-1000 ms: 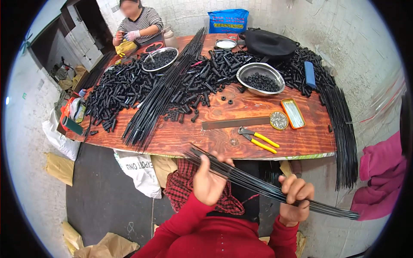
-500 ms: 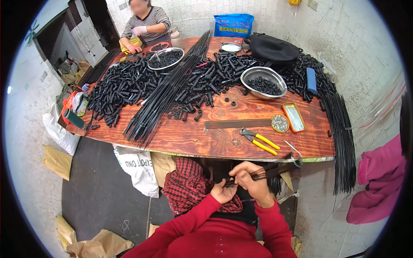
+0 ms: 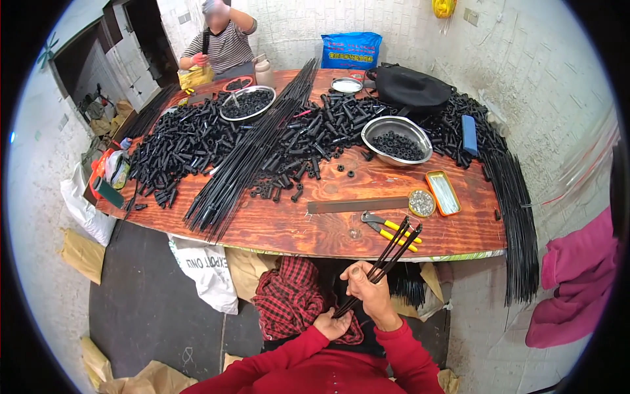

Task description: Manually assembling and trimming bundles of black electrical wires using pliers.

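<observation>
black rods tilted up in the right hand, lower ends at the left palm

the right hand (image 3: 369, 289) is wrapped around a small bunch of black rods (image 3: 387, 257), gripping low so that the thicker upper ends stand free and spread a little, perhaps to keep them in plain sight. the rods slant up and rightward past the edge of the table (image 3: 295, 230), their tops in front of the yellow-handled pliers (image 3: 387, 234) in this view. the left hand (image 3: 333, 325) is palm up at the lower ends, seemingly as a support; i cannot tell whether its fingers close on them. it sits just beside the red-checked cloth (image 3: 289, 299). the pliers, the flat bar (image 3: 357, 205) and the round tub of shiny bits (image 3: 421, 203) lie along the near side, likely for easy reach, with the steel bowl (image 3: 394, 125) behind

half a second ago the same bunch pointed more to the right and was blurred, lower over the table edge; now it is steeper and sharper. the right hand has moved slightly left and down. across the table the co-worker (image 3: 226, 49), whose hands were both low, now has one raised to the head
</observation>
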The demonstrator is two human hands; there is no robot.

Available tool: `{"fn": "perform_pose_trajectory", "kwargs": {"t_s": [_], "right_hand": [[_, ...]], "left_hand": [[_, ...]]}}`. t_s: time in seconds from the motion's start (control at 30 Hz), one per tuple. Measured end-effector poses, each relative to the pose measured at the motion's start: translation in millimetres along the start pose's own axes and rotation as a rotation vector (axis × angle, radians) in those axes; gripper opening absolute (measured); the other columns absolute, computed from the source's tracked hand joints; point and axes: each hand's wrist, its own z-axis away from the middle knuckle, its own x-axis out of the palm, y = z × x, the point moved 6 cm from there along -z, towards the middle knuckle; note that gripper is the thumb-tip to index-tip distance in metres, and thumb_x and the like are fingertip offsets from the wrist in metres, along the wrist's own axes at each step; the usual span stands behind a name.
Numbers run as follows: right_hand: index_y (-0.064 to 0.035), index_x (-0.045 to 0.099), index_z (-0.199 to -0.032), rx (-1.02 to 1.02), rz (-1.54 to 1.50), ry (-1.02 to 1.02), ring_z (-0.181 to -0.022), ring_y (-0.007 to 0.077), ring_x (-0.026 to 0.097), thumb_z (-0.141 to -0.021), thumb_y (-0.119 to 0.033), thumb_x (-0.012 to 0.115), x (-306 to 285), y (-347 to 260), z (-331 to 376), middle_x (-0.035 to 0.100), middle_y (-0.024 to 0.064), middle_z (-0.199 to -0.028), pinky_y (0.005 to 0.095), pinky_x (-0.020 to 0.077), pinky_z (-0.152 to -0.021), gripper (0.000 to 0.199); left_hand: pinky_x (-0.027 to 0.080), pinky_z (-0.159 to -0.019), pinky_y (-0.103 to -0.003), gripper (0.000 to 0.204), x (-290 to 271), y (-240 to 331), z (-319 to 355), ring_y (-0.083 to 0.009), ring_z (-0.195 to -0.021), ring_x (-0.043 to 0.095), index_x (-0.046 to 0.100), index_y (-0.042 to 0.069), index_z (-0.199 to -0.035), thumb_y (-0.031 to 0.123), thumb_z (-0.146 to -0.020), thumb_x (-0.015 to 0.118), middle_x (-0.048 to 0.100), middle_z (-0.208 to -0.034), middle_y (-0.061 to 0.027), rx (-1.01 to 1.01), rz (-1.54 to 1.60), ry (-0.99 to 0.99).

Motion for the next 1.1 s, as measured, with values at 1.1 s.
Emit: {"fn": "perform_pose_trajectory", "kwargs": {"t_s": [1.1], "right_hand": [[-0.0029,0.063,-0.086,-0.062,0.298,0.053,-0.062,0.0110,0.054,-0.082,-0.022,0.071,29,-1,-33,0.059,0.0038,-0.067,0.0304,0.0453,-0.059,0.021]], "left_hand": [[0.042,-0.093,-0.027,0.046,382,-122,153,-0.0123,-0.102,0.054,0.048,-0.003,-0.125,0.002,-0.085,0.067,0.056,-0.111,-0.0065,1.338,-1.549,-0.716]]}}
